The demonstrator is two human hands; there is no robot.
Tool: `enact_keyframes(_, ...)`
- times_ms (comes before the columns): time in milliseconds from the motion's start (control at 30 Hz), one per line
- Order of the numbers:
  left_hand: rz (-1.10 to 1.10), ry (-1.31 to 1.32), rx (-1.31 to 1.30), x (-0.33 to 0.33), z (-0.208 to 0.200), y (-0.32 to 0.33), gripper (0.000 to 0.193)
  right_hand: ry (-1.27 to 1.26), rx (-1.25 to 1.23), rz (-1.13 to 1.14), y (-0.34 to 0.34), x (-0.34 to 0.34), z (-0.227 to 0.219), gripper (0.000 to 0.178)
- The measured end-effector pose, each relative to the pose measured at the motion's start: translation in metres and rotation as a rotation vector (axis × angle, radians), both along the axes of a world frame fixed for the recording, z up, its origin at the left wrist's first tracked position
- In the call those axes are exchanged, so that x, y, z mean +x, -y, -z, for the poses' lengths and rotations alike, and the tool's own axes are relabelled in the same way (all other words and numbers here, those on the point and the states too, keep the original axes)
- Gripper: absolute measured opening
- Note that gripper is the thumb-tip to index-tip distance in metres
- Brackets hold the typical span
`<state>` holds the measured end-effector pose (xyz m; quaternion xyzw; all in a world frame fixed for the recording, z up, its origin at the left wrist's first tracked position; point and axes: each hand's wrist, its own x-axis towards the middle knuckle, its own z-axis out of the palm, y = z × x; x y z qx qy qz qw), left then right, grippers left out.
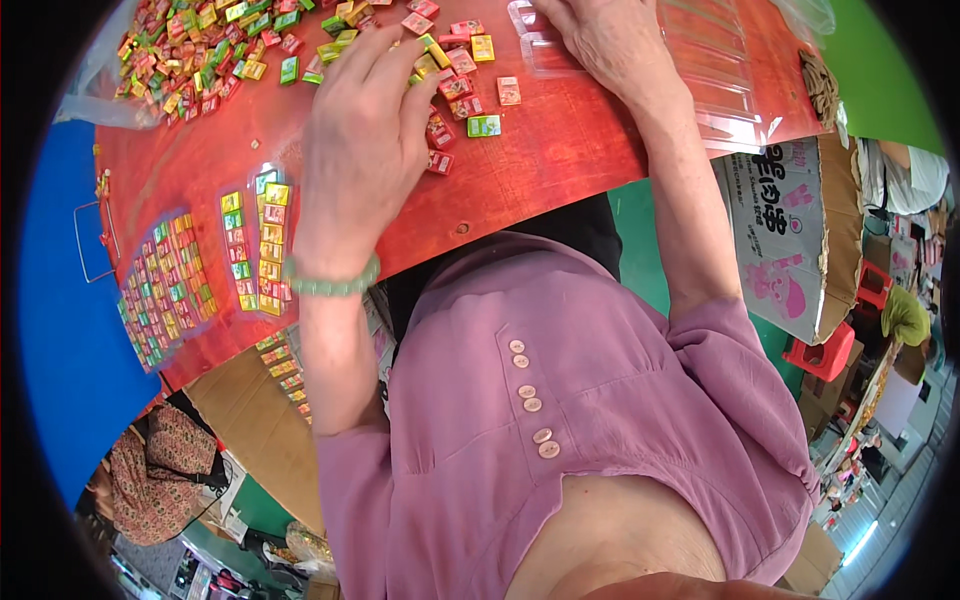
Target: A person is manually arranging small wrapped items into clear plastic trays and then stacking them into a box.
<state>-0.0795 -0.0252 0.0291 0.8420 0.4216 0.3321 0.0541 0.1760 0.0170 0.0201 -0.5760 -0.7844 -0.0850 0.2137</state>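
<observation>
My left hand (365,140), with a green bead bracelet (333,284) at its wrist, reaches over small coloured boxes (460,62) on the red table. Its fingers are stretched and its thumb stands apart; nothing shows gripped in it. My right hand (620,45) lies over a clear plastic tray (545,55) at the far edge of view. The thumb touches the tray, but the other fingers are mostly cut off by the picture's edge. Beside my left wrist lie two clear strips filled with boxes, one a narrow row (237,250), the other mostly yellow (272,240).
A large heap of boxes (200,60) sits at the far left by a plastic bag (105,100). Several filled strips (170,285) lie near the left edge. Clear slotted trays (715,65) lie at right. A printed carton (785,240) and red stools (820,350) stand below.
</observation>
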Motion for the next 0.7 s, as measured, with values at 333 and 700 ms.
enact_keyframes(333,-0.241,-0.114,-0.116,-0.003,0.008,0.086,0.039,-0.223,-0.22,-0.264,0.078,-0.042,-0.013,0.022)
enact_keyframes(700,-0.256,-0.042,-0.088,-0.011,0.014,0.084,0.035,-0.38,-0.359,-0.326,0.1,-0.054,-0.011,0.026)
